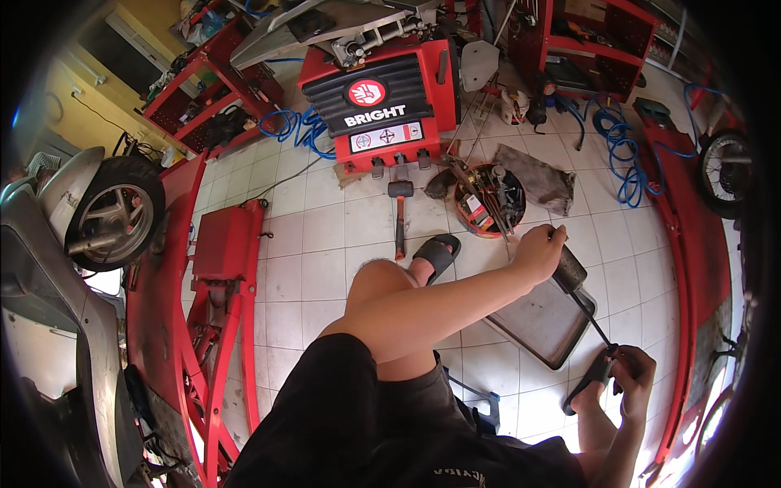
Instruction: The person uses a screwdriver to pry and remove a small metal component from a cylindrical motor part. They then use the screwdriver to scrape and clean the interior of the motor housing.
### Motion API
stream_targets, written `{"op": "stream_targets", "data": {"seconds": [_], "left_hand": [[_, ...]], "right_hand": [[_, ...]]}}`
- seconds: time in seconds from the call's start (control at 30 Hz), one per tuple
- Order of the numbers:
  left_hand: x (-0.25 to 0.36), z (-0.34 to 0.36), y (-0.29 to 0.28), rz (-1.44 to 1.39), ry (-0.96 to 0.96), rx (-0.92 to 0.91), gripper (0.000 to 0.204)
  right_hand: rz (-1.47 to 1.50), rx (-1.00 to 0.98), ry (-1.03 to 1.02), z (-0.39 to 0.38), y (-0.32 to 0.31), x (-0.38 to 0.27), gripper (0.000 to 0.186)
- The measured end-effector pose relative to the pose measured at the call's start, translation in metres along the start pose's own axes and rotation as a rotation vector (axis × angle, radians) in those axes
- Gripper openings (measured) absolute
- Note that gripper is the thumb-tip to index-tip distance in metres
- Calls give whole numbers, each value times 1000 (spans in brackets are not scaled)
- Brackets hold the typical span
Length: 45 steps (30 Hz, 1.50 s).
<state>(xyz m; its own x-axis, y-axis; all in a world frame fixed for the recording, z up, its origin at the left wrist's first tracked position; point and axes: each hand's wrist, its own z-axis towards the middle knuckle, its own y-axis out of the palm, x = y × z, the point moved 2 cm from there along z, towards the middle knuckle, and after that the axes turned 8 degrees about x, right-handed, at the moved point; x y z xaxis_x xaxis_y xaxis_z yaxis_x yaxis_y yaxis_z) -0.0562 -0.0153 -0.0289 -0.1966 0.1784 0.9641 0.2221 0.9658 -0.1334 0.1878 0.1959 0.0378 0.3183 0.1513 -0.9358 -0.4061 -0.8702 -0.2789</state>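
Observation:
My left hand (539,254) is closed on the upper end of a dark, grimy cylindrical part (572,275), held above a shallow grey metal tray (521,329). Running down from the cylinder's lower end is a long thin dark rod (592,319), which looks like a screwdriver shaft. At the rod's other end, my right hand (633,376) has its fingers closed on a small black piece, perhaps a handle. Whether the rod enters the cylinder or only touches it, I cannot tell. The tray lies on the tiles between my feet.
Ahead stands a red and black tyre machine (382,106). A rubber mallet (399,215) lies before it, beside a round container of tools (480,228) and a dirty cloth (537,177). Red lifts (224,244) flank me, with a scooter wheel (118,213) left and blue hoses (622,154) right.

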Motion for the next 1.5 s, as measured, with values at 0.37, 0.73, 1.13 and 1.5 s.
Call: {"op": "stream_targets", "data": {"seconds": [0.37, 0.73, 1.13, 1.5], "left_hand": [[1, -6, -2, -35, -42, 1, 46], [0, -7, 1, -27, 3, 11, 46], [-2, -6, 1, 20, -44, -43, 45], [21, 2, -21, -232, -117, -72, 41]], "right_hand": [[-66, 24, 11, -1, 1, -8, 27], [-28, 38, -26, -1, -1, 0, 28], [-22, -14, 55, -3, -5, -9, 28], [-118, -43, -74, 0, -12, -38, 35]]}}
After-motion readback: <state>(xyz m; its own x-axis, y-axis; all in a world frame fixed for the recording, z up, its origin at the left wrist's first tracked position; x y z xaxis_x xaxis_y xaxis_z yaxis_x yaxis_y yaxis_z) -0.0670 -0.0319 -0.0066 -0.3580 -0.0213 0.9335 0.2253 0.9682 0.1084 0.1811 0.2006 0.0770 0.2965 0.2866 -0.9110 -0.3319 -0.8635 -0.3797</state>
